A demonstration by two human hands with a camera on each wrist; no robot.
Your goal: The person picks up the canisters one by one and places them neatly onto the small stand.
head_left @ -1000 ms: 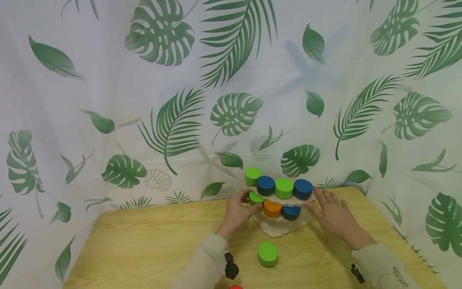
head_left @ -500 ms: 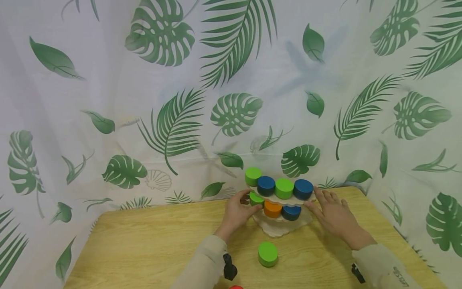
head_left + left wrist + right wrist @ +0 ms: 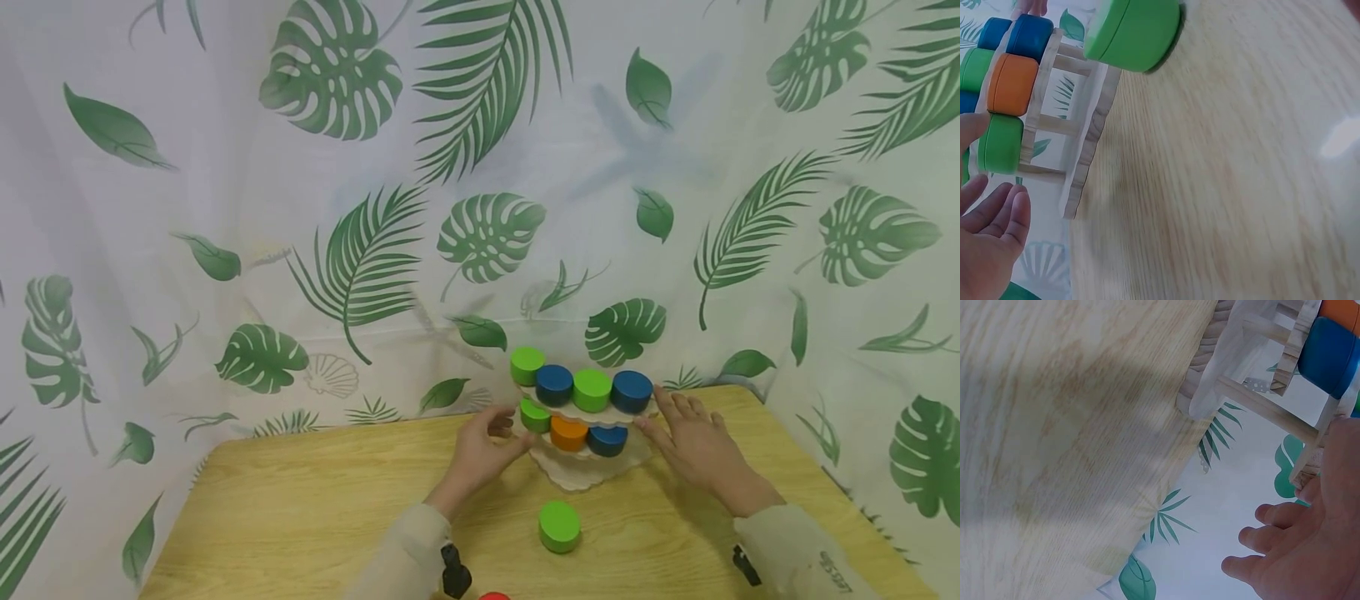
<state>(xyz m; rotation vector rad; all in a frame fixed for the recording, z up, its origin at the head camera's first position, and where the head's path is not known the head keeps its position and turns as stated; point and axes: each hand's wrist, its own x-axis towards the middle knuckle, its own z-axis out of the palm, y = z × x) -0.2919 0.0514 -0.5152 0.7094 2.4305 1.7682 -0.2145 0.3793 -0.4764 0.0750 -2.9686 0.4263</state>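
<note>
A tiered wooden rack (image 3: pixel 573 471) with scalloped edges bears green, blue and orange round tubs. On the lower tier are a green tub (image 3: pixel 535 415), an orange tub (image 3: pixel 568 433) and a blue tub (image 3: pixel 607 441). My left hand (image 3: pixel 480 454) is just left of the rack, thumb and fingers apart around the lower green tub's side, holding nothing; a gap shows in the left wrist view. With thumb and index finger my right hand (image 3: pixel 697 450) grips the upper tier's right end, other fingers extended. The index fingertip is close to the end blue tub (image 3: pixel 632 392).
A loose green tub (image 3: pixel 559 527) stands on the wooden table (image 3: pixel 322 500) in front of the rack. Part of a red thing (image 3: pixel 495 596) shows at the bottom edge. Behind the table hangs a leaf-patterned curtain (image 3: pixel 480 250).
My left hand has let go of the lower green tub and drawn back slightly left. The right hand stays at the rack's right end. The view has shifted a little.
</note>
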